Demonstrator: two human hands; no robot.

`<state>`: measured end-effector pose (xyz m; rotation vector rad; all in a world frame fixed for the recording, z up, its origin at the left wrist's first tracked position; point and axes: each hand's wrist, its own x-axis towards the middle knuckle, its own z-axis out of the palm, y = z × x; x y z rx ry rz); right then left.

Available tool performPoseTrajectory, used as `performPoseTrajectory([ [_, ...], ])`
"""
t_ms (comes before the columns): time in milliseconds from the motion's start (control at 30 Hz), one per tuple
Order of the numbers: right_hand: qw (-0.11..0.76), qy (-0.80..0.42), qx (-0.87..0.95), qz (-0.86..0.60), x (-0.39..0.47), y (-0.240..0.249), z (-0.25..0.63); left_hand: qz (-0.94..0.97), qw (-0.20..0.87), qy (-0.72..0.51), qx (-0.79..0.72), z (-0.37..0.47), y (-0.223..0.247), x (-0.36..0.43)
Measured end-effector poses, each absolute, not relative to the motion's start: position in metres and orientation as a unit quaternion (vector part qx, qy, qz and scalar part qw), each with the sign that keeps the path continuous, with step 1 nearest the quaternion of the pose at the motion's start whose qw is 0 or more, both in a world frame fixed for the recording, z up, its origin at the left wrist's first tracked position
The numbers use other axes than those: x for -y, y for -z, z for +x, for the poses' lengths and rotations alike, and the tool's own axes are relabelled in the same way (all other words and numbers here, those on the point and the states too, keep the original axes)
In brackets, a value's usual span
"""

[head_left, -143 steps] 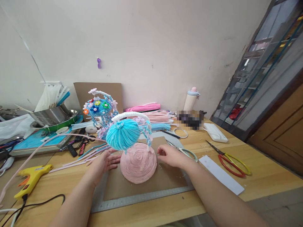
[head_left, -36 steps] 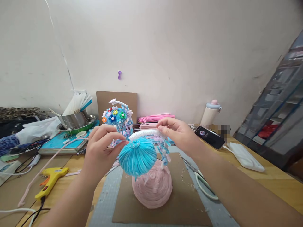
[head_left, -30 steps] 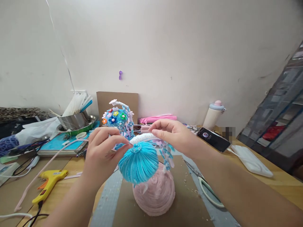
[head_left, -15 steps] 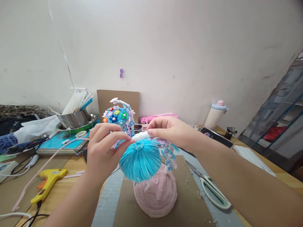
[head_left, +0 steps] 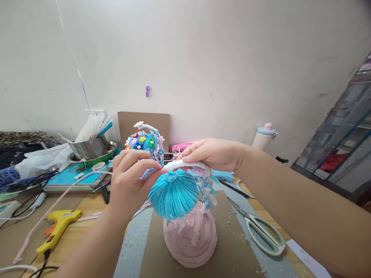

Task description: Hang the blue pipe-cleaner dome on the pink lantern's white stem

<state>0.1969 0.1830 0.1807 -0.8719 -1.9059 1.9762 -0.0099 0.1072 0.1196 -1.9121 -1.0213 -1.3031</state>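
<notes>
A white wrapped stem (head_left: 174,165) arches over a ribbed blue ball (head_left: 174,196). My left hand (head_left: 133,175) pinches the stem's left end, its fingertips just above the ball. Closed on the stem farther right is my right hand (head_left: 207,153), thumb on top. Small pink and blue flowers (head_left: 206,189) hang from the stem's right part. Below the ball, a pink coiled round base (head_left: 190,239) rests on a brown board (head_left: 232,247). Behind my left hand stands a similar blue ball with colourful flowers (head_left: 142,141).
Green-handled scissors (head_left: 265,235) lie right of the board. At the left are a yellow glue gun (head_left: 59,227) with a cord and a metal bowl (head_left: 89,148) holding white sticks. A bottle (head_left: 264,137) stands at the back right, and blue strips (head_left: 224,175) lie behind my right hand.
My right hand has shifted its hold and its wrist is raised, showing more of the stem under it. The blue ball has moved slightly up. The view has shifted a little.
</notes>
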Motion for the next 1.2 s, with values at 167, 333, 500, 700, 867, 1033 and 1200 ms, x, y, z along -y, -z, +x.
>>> performPoseTrajectory([
  [167,0.113,-0.705,0.647,-0.267,-0.185,-0.181,0.197,-0.721,0.28,0.494,0.397,-0.009,-0.122,-0.105],
  [333,0.131,-0.699,0.657,-0.248,-0.184,-0.179,0.196,-0.739,0.2,0.48,0.429,-0.009,-0.127,-0.104],
  [500,0.131,-0.685,0.663,-0.273,-0.182,-0.181,0.197,-0.747,0.133,0.468,0.453,-0.007,-0.13,-0.104],
  [700,0.148,-0.66,0.678,-0.29,-0.18,-0.18,0.198,-0.749,0.11,0.473,0.451,-0.005,-0.128,-0.105],
  [867,0.177,-0.671,0.666,-0.272,-0.182,-0.174,0.198,-0.695,-0.085,0.488,0.522,-0.001,-0.132,-0.098],
  [1033,0.177,-0.663,0.679,-0.261,-0.183,-0.172,0.2,-0.614,-0.314,0.465,0.555,0.002,-0.15,-0.094],
  [1200,0.185,-0.658,0.678,-0.269,-0.18,-0.173,0.199,-0.596,-0.398,0.404,0.568,-0.001,-0.165,-0.098],
])
